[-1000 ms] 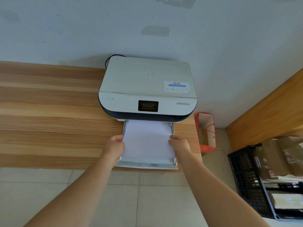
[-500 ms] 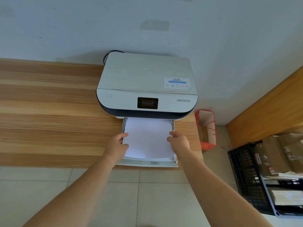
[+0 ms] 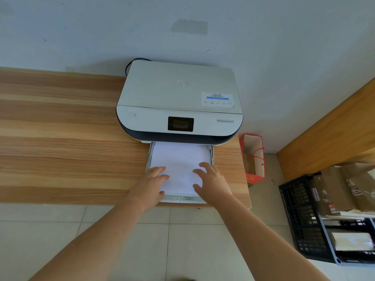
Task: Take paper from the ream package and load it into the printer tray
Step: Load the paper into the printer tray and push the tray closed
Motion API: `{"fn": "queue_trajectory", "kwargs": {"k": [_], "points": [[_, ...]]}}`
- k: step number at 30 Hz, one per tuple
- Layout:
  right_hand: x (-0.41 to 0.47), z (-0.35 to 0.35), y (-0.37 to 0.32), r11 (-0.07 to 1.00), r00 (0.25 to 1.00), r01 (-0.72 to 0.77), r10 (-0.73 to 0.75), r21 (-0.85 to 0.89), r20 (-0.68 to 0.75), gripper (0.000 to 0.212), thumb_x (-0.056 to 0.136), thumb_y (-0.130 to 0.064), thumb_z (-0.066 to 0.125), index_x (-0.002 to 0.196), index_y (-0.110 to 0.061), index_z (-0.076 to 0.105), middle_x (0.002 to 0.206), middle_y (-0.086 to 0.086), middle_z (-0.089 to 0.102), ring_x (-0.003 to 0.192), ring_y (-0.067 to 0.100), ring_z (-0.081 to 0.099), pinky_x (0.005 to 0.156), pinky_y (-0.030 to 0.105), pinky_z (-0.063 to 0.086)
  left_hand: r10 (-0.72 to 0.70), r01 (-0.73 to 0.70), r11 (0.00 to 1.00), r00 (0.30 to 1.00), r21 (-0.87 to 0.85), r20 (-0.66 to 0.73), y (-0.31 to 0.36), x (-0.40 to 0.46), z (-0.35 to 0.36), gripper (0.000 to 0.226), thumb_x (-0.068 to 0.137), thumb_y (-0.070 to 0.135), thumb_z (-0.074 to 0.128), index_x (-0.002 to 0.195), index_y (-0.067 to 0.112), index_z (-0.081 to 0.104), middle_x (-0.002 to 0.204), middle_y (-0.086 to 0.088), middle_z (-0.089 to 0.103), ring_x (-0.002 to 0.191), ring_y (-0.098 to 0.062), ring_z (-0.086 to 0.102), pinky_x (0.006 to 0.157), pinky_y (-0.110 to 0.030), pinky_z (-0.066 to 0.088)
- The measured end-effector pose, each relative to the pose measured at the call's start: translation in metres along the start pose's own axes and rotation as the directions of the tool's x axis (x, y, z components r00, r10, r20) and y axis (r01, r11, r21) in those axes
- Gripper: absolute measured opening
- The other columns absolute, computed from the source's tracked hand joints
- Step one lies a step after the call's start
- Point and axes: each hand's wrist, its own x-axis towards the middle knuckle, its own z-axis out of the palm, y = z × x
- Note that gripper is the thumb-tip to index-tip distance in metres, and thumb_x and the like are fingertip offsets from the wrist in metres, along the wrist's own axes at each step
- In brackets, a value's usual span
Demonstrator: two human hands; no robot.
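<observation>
The white paper (image 3: 178,163) lies flat in the pulled-out tray (image 3: 212,154) at the front of the printer (image 3: 178,98). The left hand (image 3: 151,185) and the right hand (image 3: 211,183) rest on the sheet with fingers spread, palms down, gripping nothing. The printer lid carries an "hp" logo (image 3: 182,84) and a sticker (image 3: 217,99) with a blue bar; its small text is unreadable. The printer stands on a wooden desk (image 3: 60,128).

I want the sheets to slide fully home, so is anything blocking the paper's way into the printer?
Nothing visible does. The paper lies flat in the tray, its far edge at the printer slot, with the left hand and right hand resting on top.
</observation>
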Motion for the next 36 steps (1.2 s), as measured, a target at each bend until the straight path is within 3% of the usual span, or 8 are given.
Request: {"fn": "queue_trajectory", "kwargs": {"k": [3, 11, 23, 30, 36], "points": [[0.001, 0.009, 0.004, 0.985, 0.986, 0.134, -0.122, -0.105, 0.116, 0.057, 0.095, -0.042, 0.049, 0.148, -0.031, 0.031, 0.162, -0.003, 0.011, 0.149, 0.019, 0.004, 0.119, 0.041, 0.011, 0.018, -0.026, 0.996, 0.995, 0.080, 0.097, 0.000, 0.007, 0.001, 0.060, 0.093, 0.020, 0.054, 0.148, 0.023, 0.029, 0.161, 0.006, 0.003, 0.147, -0.015, -0.001, 0.118, -0.031, 0.013], [-0.004, 0.015, 0.016, 0.985, 0.976, 0.164, -0.156, -0.046, 0.150, 0.067, 0.090, -0.043, 0.052, 0.151, -0.032, 0.026, 0.163, -0.006, 0.006, 0.149, 0.014, -0.002, 0.119, 0.037, 0.005, 0.012, -0.023, 0.996, 0.991, 0.082, 0.133, -0.009, 0.010, 0.009, 0.064, 0.093, 0.023, 0.054, 0.149, 0.026, 0.025, 0.161, 0.008, -0.002, 0.147, -0.015, -0.001, 0.119, -0.032, 0.013], [-0.015, 0.017, 0.016, 0.988, 0.975, 0.154, -0.147, -0.027, 0.166, 0.068, 0.089, -0.044, 0.055, 0.150, -0.032, 0.027, 0.162, -0.005, 0.007, 0.149, 0.016, -0.002, 0.121, 0.042, 0.007, 0.039, -0.049, 0.994, 0.994, 0.097, 0.105, -0.006, -0.003, 0.014, 0.060, 0.094, 0.025, 0.052, 0.149, 0.025, 0.026, 0.161, 0.006, 0.000, 0.147, -0.015, -0.001, 0.119, -0.031, 0.012], [-0.012, 0.009, 0.015, 0.983, 0.971, 0.171, -0.158, -0.060, 0.180, 0.067, 0.088, -0.045, 0.057, 0.148, -0.032, 0.030, 0.161, -0.004, 0.011, 0.148, 0.019, 0.003, 0.119, 0.044, 0.011, 0.062, -0.098, 0.978, 0.979, 0.182, 0.192, -0.010, 0.007, 0.000, 0.066, 0.091, 0.027, 0.056, 0.149, 0.024, 0.025, 0.161, 0.008, -0.002, 0.147, -0.014, -0.002, 0.117, -0.035, 0.022], [-0.010, 0.000, 0.017, 0.965, 0.964, 0.209, -0.177, -0.156, 0.196, 0.071, 0.086, -0.043, 0.059, 0.149, -0.031, 0.029, 0.161, -0.004, 0.013, 0.147, 0.019, 0.008, 0.118, 0.042, 0.014, 0.083, -0.142, 0.961, 0.967, 0.237, 0.241, -0.015, 0.012, -0.002, 0.065, 0.093, 0.031, 0.052, 0.150, 0.023, 0.022, 0.161, 0.006, -0.003, 0.147, -0.014, 0.000, 0.119, -0.035, 0.019]]}}
